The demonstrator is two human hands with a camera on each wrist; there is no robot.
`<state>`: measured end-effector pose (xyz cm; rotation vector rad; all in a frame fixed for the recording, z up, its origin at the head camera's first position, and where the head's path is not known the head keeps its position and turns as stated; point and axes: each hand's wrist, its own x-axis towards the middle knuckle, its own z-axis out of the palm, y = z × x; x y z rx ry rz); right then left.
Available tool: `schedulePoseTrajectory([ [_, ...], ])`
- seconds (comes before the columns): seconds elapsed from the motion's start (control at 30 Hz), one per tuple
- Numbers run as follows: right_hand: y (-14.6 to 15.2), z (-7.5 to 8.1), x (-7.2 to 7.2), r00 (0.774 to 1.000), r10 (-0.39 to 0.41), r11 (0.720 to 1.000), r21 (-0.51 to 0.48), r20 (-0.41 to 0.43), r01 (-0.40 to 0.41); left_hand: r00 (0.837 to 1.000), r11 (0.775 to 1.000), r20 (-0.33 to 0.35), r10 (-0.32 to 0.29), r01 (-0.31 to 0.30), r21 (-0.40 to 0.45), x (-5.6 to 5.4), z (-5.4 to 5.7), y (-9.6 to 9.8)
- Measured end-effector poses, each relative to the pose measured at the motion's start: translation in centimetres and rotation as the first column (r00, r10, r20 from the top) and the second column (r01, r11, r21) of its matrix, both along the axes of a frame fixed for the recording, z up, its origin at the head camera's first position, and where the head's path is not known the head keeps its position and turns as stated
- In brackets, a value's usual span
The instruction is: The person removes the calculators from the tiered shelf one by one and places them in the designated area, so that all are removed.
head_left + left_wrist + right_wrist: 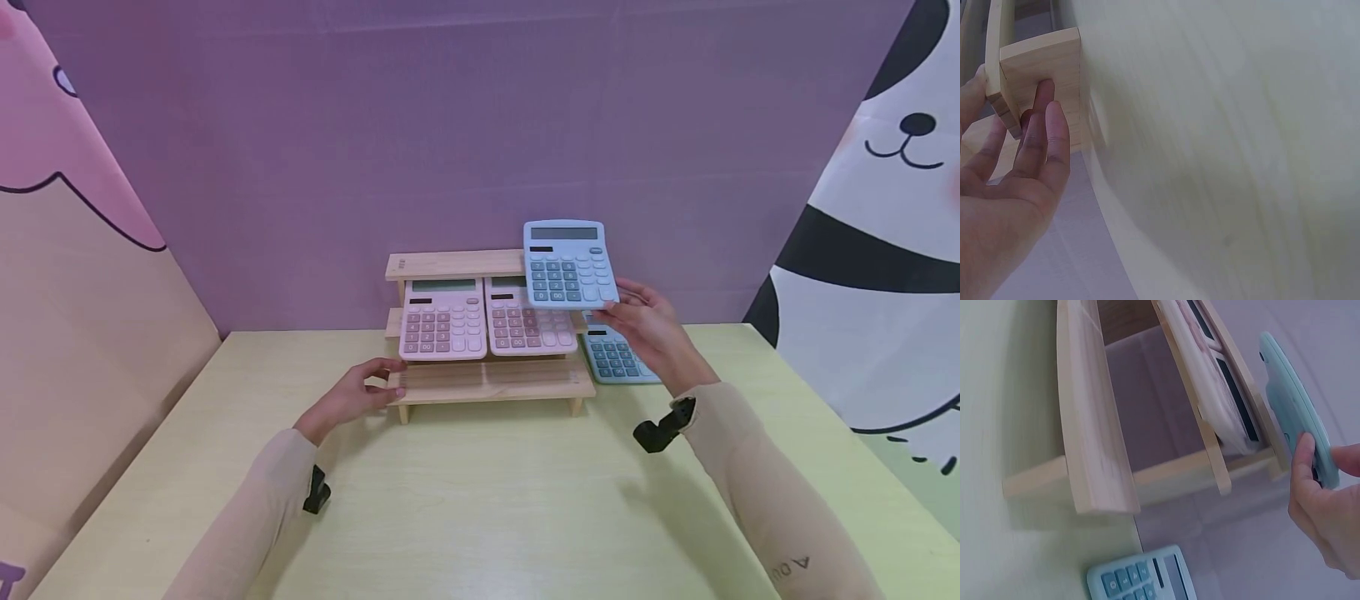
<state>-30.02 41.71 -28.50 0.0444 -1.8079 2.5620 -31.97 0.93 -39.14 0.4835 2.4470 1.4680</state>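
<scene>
My right hand (647, 329) pinches a light blue calculator (570, 265) by its lower right corner, thumb on one face and fingers behind. The calculator is raised, keys facing me, overlapping the right part of the top shelf. Two pink calculators (444, 320) lean side by side on the middle tier of a three-step wooden rack (491, 381). My left hand (358, 392) holds the left end of the rack's lowest shelf. In the left wrist view its fingers (1055, 134) curl around the board's end, the thumb on the other side.
Another blue calculator (617, 357) lies on the table (495, 500) just right of the rack, partly hidden by my right hand. A purple cloth backdrop (375, 150) rises behind the rack. Cartoon-print panels (847, 333) flank the table.
</scene>
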Motion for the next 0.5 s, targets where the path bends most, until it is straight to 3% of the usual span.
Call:
schedulePoseTrajectory([
  [0.5, 3.6, 0.0, 1.0, 1.000, -0.010, 0.999, 0.038, 0.022, 0.009, 1.000, 1.000, 0.006, -0.008, 0.008, 0.009, 0.0, 0.0, 0.0],
])
